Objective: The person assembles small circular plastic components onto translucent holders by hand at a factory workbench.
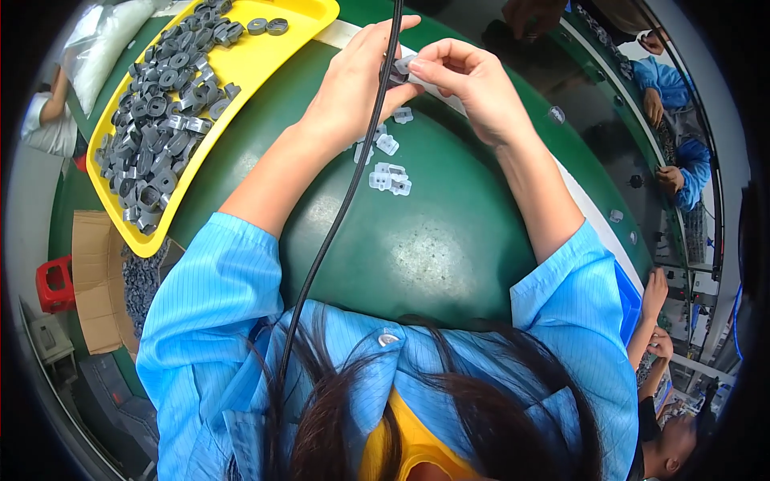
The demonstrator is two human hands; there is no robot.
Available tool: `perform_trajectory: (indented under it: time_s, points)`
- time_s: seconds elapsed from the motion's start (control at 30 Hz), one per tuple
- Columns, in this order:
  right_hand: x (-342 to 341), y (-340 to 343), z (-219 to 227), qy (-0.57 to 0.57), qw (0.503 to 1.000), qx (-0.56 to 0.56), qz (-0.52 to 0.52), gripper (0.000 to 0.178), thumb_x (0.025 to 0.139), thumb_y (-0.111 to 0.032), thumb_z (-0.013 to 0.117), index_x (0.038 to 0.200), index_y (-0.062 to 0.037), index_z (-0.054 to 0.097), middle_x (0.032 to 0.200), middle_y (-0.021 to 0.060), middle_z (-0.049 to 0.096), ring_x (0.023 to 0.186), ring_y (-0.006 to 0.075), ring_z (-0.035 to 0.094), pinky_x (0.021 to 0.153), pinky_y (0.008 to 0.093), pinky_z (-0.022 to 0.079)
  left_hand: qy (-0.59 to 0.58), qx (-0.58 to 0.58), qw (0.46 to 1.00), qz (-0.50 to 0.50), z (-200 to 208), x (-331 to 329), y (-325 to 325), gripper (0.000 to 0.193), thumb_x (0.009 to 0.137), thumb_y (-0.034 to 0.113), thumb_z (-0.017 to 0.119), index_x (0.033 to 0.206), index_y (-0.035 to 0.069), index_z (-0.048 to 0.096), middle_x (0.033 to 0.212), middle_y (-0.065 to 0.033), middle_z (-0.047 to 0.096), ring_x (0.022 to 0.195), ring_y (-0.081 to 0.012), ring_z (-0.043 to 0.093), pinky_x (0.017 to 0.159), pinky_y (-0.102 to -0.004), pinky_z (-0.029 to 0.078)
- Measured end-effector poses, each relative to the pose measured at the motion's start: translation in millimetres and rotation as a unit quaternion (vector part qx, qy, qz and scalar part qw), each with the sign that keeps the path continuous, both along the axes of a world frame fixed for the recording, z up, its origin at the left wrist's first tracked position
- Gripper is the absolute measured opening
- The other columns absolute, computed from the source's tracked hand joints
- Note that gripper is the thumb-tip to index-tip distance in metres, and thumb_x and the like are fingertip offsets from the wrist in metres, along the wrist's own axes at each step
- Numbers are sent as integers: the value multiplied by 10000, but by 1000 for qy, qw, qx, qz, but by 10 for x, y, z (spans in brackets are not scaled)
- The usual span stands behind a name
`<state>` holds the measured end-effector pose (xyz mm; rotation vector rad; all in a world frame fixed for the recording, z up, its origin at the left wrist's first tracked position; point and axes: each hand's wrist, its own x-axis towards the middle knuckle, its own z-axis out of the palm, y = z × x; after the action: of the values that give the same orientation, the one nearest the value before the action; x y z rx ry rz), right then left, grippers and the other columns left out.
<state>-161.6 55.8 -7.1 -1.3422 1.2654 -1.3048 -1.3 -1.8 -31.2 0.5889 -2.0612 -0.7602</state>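
Above the far part of the green table, my left hand (349,88) is closed around a small dark grey plastic part (396,78), mostly hidden by the fingers. Thumb and index finger of my right hand (485,92) pinch a small translucent white plastic piece (404,64) against that part. How far the two pieces fit together cannot be seen. Below my hands lie several more translucent pieces (390,178), some in a cluster and others (387,144) scattered nearer my left wrist. A black cable (345,192) hangs in front of my left hand.
To the left, a yellow tray (277,60) holds many grey ring-shaped parts (172,88). A cardboard box (95,280) of dark parts and a red stool (54,284) are beyond it. On the right runs a dark conveyor (589,104); co-workers' hands (654,108) work across it.
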Motion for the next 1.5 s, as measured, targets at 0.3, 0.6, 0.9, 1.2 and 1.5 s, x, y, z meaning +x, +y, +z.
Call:
perform_trajectory:
  time_s: [0.3, 0.6, 0.9, 1.2, 1.5]
  points:
    - [-57, 5, -72, 217, 970, -28, -103, 185, 743, -180, 740, 813, -23, 671, 688, 7, 602, 647, 74, 541, 598, 249, 439, 25, 122, 992, -35, 85, -89, 98, 665, 723, -78, 640, 1324, 98, 416, 988, -48, 463, 956, -156, 580, 870, -332, 525]
    - [-36, 41, 15, 260, 960, -24, -102, 231, 743, -215, 742, 833, -11, 683, 766, 41, 652, 709, 114, 583, 669, 255, 458, 58, -73, 996, -2, -10, -86, 53, 646, 682, -67, 675, 1271, 108, 475, 898, -79, 504, 846, -236, 564, 764, -347, 519]
    - [-290, 4, 66, -139, 972, 169, 89, 254, 782, -83, 698, 1005, 14, 625, 896, 84, 658, 771, 126, 633, 736, 235, 515, 25, -194, 981, -10, 77, -40, 75, 637, 670, 51, 734, 1260, 135, 509, 945, -45, 583, 945, -250, 526, 894, -370, 398]
    - [-107, 84, 152, 288, 954, -3, -86, 172, 727, -102, 685, 832, 16, 620, 750, 73, 658, 663, 92, 610, 647, 248, 491, -6, -252, 967, 20, 118, -15, 27, 604, 668, 86, 742, 1235, 120, 538, 942, -11, 596, 955, -210, 527, 957, -394, 336]
    - [-162, 53, 148, -96, 992, 66, 49, 210, 799, -52, 661, 981, 32, 601, 860, 113, 660, 749, 143, 658, 758, 244, 543, 76, -195, 978, -3, 133, 24, -7, 644, 672, 218, 766, 1262, 145, 519, 910, 0, 599, 952, -232, 536, 910, -372, 348]
